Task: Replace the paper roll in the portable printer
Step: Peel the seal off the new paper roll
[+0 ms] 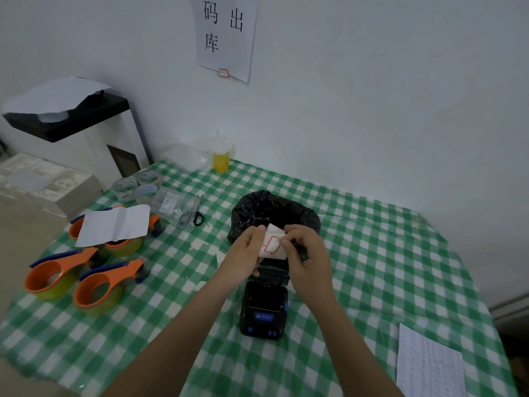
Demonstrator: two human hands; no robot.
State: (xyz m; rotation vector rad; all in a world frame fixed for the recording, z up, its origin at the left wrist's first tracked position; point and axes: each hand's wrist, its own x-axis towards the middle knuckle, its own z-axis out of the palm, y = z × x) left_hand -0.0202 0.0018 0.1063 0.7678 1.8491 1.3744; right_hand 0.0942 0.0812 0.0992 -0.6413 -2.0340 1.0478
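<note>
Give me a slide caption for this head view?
Both hands hold a label roll above the open printer.

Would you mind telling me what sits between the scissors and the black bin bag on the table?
In the head view, nothing: only bare green checked tablecloth separates the scissors from the black bin bag.

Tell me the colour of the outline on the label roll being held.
Red outline on white labels, held between both hands; clearest in the head view.

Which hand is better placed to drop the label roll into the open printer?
Probably the left hand: it holds the label roll by its body, while the right hand only pinches the loose label end. The printer sits just below.
</note>
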